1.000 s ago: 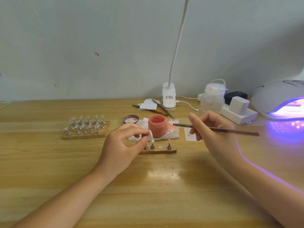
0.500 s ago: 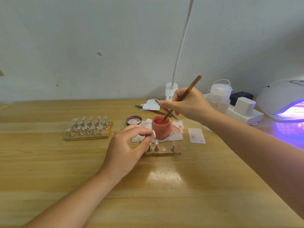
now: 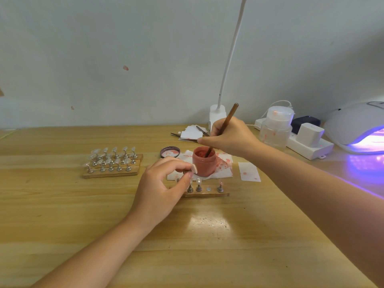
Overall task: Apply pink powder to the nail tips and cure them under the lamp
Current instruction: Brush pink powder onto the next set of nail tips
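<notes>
the nail tip (image 3: 194,168), on its small stand, was pinched between the left hand's (image 3: 164,188) thumb and forefinger just beside the open powder jar (image 3: 204,162), likely to shorten the brush's (image 3: 222,129) trip. the right hand (image 3: 230,138) gripped that brush, its tip dipped in the jar's pink powder.

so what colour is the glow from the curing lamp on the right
Purple-violet glow from the curing lamp, seen in the head view.

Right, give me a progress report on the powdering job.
Done: powder jar open, its lid set aside, curing lamp lit. In hand: right hand dips the brush in the jar; left hand pinches one nail tip. Left: the far rack's tips look uncoated; no curing has started.
</notes>
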Available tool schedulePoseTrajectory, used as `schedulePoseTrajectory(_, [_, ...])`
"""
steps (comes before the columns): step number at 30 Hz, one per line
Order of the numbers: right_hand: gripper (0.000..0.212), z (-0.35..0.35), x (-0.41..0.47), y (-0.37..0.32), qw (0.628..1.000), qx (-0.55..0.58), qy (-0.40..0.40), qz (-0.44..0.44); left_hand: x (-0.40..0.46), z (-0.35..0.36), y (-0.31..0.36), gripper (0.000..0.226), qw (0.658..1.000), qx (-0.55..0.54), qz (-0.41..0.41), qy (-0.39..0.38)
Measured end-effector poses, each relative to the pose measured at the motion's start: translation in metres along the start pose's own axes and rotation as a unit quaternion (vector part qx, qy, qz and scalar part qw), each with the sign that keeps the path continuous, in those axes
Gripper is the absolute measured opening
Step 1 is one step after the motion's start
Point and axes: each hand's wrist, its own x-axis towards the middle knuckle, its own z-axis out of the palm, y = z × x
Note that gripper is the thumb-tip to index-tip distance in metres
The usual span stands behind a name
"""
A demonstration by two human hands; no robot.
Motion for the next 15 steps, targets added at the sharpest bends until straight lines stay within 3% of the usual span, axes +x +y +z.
schedulePoseTrajectory(7, [0.036,-0.018,0.000,0.004,0.992,0.110,0.035,0.059,-0.001,0.000,0.000,0.022,1.000,0.006,0.008,0.006])
schedulePoseTrajectory(15, [0.036,-0.027,-0.002,0.007,0.990,0.105,0.038,0.082,0.000,-0.001,0.001,0.028,1.000,0.012,0.005,0.008])
